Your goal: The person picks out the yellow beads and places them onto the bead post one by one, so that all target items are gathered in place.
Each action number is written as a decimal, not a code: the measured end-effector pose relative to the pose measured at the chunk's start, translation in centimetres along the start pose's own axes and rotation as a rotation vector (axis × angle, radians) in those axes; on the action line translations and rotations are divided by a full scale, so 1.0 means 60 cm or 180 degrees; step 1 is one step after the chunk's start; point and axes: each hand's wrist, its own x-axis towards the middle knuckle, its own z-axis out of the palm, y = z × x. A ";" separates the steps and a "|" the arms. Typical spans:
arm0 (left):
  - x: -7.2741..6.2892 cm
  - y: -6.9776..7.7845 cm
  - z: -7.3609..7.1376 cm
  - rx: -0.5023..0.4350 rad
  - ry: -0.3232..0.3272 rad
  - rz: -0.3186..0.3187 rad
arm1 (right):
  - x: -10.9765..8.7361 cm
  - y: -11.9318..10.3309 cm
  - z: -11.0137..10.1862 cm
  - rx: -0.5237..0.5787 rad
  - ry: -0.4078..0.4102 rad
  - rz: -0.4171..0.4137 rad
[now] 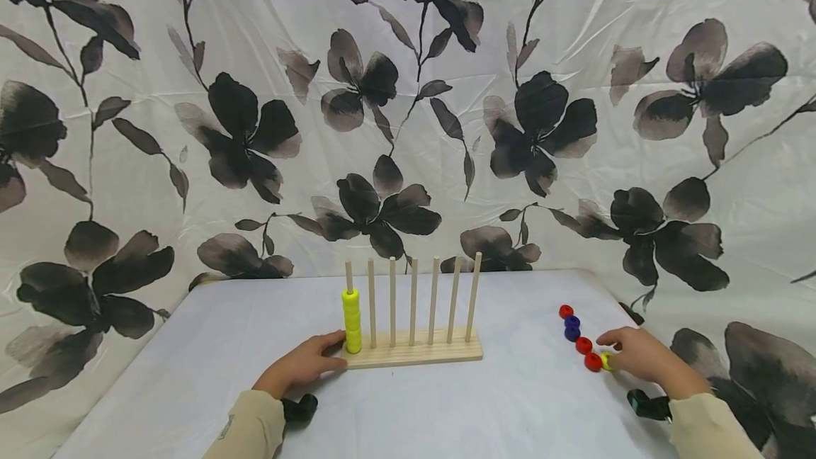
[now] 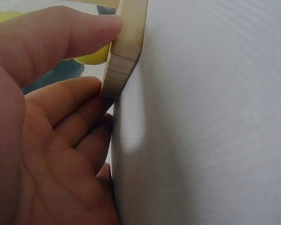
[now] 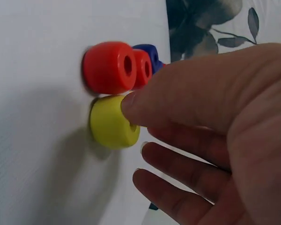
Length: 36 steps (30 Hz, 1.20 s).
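A wooden peg stand [image 1: 414,354] has several upright pegs, and a stack of yellow beads [image 1: 352,322] fills most of its leftmost peg. My left hand [image 1: 307,363] holds the left end of the base. In the left wrist view, its thumb [image 2: 79,33] lies against one side and fingertips meet the end corner. At the right, my right hand [image 1: 644,356] is over a loose yellow bead [image 3: 111,123]. The right thumb [image 3: 152,101] touches that bead near its hole, while the other fingers are loosely extended. The bead rests on the tabletop beside a red bead [image 3: 108,68].
Red and blue beads form a crooked line on the white-covered table [image 1: 510,402], including a red bead [image 1: 565,311] at the far end and a blue bead [image 1: 572,333]. A floral curtain [image 1: 408,126] hangs behind the table.
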 end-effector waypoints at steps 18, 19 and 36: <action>0.002 -0.001 -0.003 -0.0068 -0.0039 -0.0017 | 0.004 0.012 0.016 -0.0013 0.0072 -0.0022; 0.002 -0.001 -0.003 -0.0075 -0.0042 -0.0014 | 0.003 0.012 0.015 -0.0023 0.0077 -0.0031; 0.007 -0.011 0.002 -0.0135 -0.0019 0.0033 | 0.004 -0.026 -0.016 0.0010 0.0291 -0.0246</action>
